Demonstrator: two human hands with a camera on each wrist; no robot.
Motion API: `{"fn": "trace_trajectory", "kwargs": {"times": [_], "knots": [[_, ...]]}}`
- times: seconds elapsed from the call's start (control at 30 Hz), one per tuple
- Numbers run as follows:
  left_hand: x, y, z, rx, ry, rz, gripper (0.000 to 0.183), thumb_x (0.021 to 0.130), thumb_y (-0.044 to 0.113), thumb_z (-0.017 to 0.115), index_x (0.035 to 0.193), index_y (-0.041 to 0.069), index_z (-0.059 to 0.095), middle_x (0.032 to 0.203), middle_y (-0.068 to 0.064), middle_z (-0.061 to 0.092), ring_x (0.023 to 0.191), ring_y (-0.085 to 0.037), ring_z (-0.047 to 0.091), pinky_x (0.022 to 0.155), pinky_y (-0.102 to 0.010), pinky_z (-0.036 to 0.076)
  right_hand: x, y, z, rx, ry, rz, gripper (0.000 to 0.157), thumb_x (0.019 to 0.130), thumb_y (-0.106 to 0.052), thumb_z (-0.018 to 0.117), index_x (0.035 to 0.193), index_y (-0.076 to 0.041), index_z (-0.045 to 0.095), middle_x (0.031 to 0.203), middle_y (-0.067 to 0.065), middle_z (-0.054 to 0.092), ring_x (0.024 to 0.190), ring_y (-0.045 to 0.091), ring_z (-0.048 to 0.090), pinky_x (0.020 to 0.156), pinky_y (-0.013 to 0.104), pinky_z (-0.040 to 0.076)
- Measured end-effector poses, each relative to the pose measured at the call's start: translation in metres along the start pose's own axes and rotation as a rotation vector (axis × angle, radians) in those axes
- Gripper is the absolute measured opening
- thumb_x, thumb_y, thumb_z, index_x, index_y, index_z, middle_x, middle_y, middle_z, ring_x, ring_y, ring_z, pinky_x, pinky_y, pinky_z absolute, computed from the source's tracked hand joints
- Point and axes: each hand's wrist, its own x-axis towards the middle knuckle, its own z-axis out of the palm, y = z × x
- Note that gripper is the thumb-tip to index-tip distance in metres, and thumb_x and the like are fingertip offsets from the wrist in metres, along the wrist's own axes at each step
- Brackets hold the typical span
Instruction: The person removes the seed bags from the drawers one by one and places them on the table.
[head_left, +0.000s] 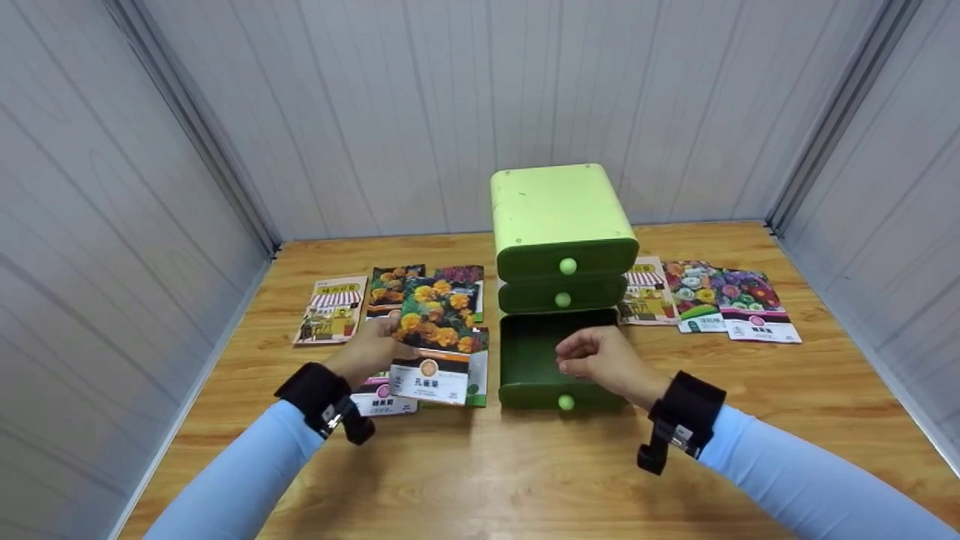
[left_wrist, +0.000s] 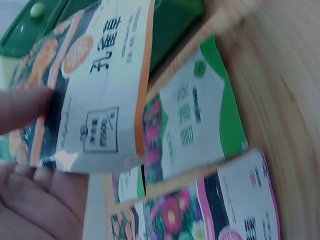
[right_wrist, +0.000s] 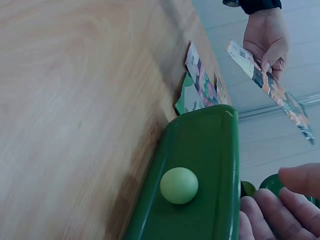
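Observation:
My left hand (head_left: 369, 349) pinches a seed packet (head_left: 433, 337) with orange flowers, thumb on its face and fingers beneath. The packet (left_wrist: 95, 85) is lifted above other packets lying on the table, including one with a green edge (left_wrist: 195, 115) and one with pink flowers (left_wrist: 200, 210). Over the pulled-out bottom drawer (head_left: 517, 352) of a green cabinet hovers my right hand (head_left: 606, 361), its fingers loosely bent with nothing held. The drawer's front and round pale knob (right_wrist: 179, 185) are close to that hand in the right wrist view.
The light-green cabinet (head_left: 559, 202) stands near the back wall, its two upper drawers pushed in. Right of it lie several packets, one with mixed flowers (head_left: 754, 304). A packet with a striped awning (head_left: 331, 309) lies at the far left. Panel walls surround the wooden table (head_left: 465, 480).

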Motion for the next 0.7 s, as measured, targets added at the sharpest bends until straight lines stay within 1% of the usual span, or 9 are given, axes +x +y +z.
{"fn": "trace_trajectory", "kwargs": {"times": [0.07,0.1,0.17,0.23,0.3,0.37,0.47,0.57,0.7], "knots": [[0.001,-0.004,-0.008,0.010,0.036,-0.038,0.054,0.103,-0.001,0.065,0.155,-0.003,0.054,0.152,-0.019,0.065,0.132,-0.028,0.064,0.117,-0.044,0.049,-0.001,0.003,0.000,-0.070,0.000,-0.029,0.026,0.097,-0.002,0.078,0.118,0.011,0.073,0.106,0.013,0.078,0.093,0.011,0.069,0.082,0.022,0.059],[0.001,-0.005,-0.012,0.021,0.056,-0.051,0.052,0.103,-0.001,0.065,0.154,-0.005,0.054,0.148,-0.020,0.066,0.120,-0.025,0.067,0.109,-0.040,0.053,-0.002,0.004,-0.001,-0.109,0.001,-0.045,0.025,0.097,-0.004,0.079,0.117,0.010,0.074,0.107,0.013,0.078,0.093,0.011,0.068,0.081,0.022,0.057],[0.002,-0.010,-0.021,0.051,0.111,-0.077,0.046,0.102,0.000,0.067,0.147,-0.007,0.060,0.140,-0.018,0.070,0.101,-0.018,0.063,0.092,-0.032,0.052,-0.003,0.006,-0.001,-0.178,-0.002,-0.076,0.024,0.096,-0.006,0.081,0.115,0.008,0.077,0.107,0.015,0.079,0.094,0.013,0.068,0.081,0.023,0.056],[0.003,-0.014,-0.030,0.065,0.157,-0.093,0.040,0.100,-0.001,0.069,0.139,-0.009,0.063,0.136,-0.019,0.071,0.093,-0.016,0.060,0.083,-0.030,0.049,-0.004,0.008,-0.002,-0.231,-0.009,-0.098,0.022,0.096,-0.007,0.082,0.113,0.006,0.078,0.106,0.015,0.079,0.095,0.015,0.069,0.083,0.026,0.056],[0.004,-0.019,-0.039,0.060,0.186,-0.098,0.041,0.100,-0.002,0.069,0.139,-0.011,0.063,0.138,-0.023,0.069,0.097,-0.018,0.064,0.086,-0.031,0.055,-0.004,0.010,-0.002,-0.270,-0.020,-0.109,0.020,0.095,-0.007,0.082,0.111,0.004,0.079,0.105,0.015,0.080,0.095,0.016,0.069,0.083,0.028,0.056],[0.005,-0.024,-0.048,0.046,0.211,-0.111,0.045,0.101,-0.001,0.069,0.144,-0.011,0.060,0.146,-0.026,0.065,0.113,-0.024,0.067,0.098,-0.035,0.058,-0.005,0.012,-0.003,-0.295,-0.036,-0.118,0.019,0.095,-0.007,0.082,0.111,0.004,0.080,0.104,0.014,0.080,0.095,0.017,0.070,0.084,0.029,0.057],[0.005,-0.032,-0.063,0.048,0.231,-0.125,0.051,0.104,0.001,0.065,0.150,-0.014,0.051,0.154,-0.032,0.057,0.132,-0.035,0.062,0.113,-0.046,0.054,-0.005,0.015,-0.003,-0.317,-0.059,-0.133,0.017,0.096,-0.006,0.082,0.110,0.003,0.081,0.104,0.014,0.080,0.095,0.017,0.070,0.085,0.030,0.058],[0.005,-0.041,-0.079,0.082,0.228,-0.135,0.061,0.107,0.005,0.059,0.160,-0.015,0.036,0.163,-0.036,0.044,0.146,-0.044,0.051,0.121,-0.053,0.046,-0.005,0.017,-0.003,-0.330,-0.075,-0.142,0.014,0.097,-0.006,0.081,0.108,0.002,0.082,0.102,0.013,0.081,0.093,0.016,0.070,0.085,0.032,0.059],[0.003,-0.051,-0.097,0.129,0.246,-0.160,0.058,0.108,0.009,0.057,0.158,-0.017,0.038,0.157,-0.036,0.049,0.138,-0.042,0.056,0.117,-0.050,0.049,-0.005,0.019,-0.002,-0.358,-0.079,-0.137,0.010,0.097,-0.007,0.080,0.105,-0.001,0.083,0.099,0.009,0.081,0.090,0.013,0.068,0.084,0.035,0.059]]}}
